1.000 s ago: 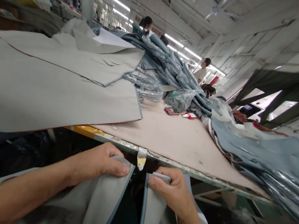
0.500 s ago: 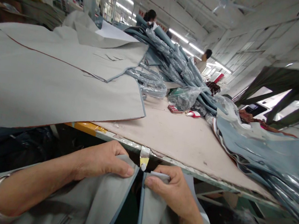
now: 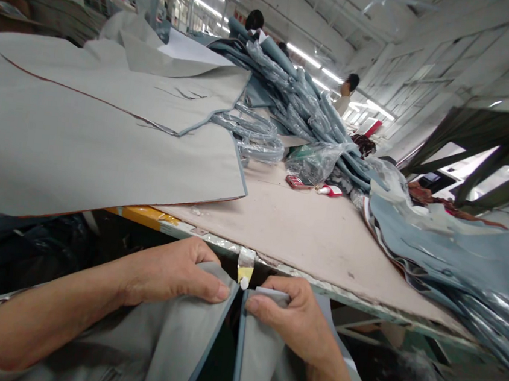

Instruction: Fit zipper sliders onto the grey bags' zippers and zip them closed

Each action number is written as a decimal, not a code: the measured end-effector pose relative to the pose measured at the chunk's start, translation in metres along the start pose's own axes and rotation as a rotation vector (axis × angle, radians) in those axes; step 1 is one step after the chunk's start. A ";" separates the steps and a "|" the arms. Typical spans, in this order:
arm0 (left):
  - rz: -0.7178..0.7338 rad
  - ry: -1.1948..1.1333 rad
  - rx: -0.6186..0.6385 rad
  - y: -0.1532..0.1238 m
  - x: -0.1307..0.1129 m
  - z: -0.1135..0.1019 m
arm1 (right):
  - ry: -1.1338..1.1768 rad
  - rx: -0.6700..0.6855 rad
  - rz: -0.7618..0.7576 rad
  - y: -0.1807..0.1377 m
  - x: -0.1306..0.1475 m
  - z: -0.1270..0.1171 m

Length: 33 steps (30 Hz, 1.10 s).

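My left hand pinches the top corner of a grey fabric panel with a blue-grey bound edge. Thumb on top, my right hand grips a second grey edge with the same binding, its top folded over. Both edges hang down from the hands with a narrow dark gap between them. Whether they belong to one piece, I cannot tell. Just beyond the gap, a small tab with yellow tape and a white knob sticks out from the table edge.
The table bears large grey panels at left, plastic-wrapped blue-grey rolls behind, and stacked blue-grey pieces at right. A red phone-like object and a red-and-white small bottle lie near the rolls. People are in the background.
The two bound edges have come slightly closer together at the top, narrowing the gap. Both hands keep their grip. The view has shifted a little.
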<state>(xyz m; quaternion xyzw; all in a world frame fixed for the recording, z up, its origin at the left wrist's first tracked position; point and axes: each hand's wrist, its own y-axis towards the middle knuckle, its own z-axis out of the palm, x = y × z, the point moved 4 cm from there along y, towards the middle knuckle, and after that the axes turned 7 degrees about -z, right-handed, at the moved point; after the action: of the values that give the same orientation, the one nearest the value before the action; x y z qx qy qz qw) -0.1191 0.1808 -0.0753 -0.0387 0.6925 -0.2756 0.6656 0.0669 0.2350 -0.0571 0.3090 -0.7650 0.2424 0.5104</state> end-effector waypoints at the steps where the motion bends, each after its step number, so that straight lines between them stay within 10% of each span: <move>1: -0.002 0.003 -0.002 -0.001 -0.001 0.000 | 0.002 -0.001 -0.003 0.000 0.000 -0.001; 33: -0.070 0.085 -0.039 0.003 -0.006 -0.004 | 0.008 0.003 -0.001 0.007 0.001 -0.006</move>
<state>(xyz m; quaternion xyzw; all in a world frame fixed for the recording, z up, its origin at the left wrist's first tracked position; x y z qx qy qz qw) -0.1216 0.1875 -0.0711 -0.0644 0.7237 -0.2865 0.6246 0.0652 0.2432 -0.0546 0.3093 -0.7624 0.2443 0.5132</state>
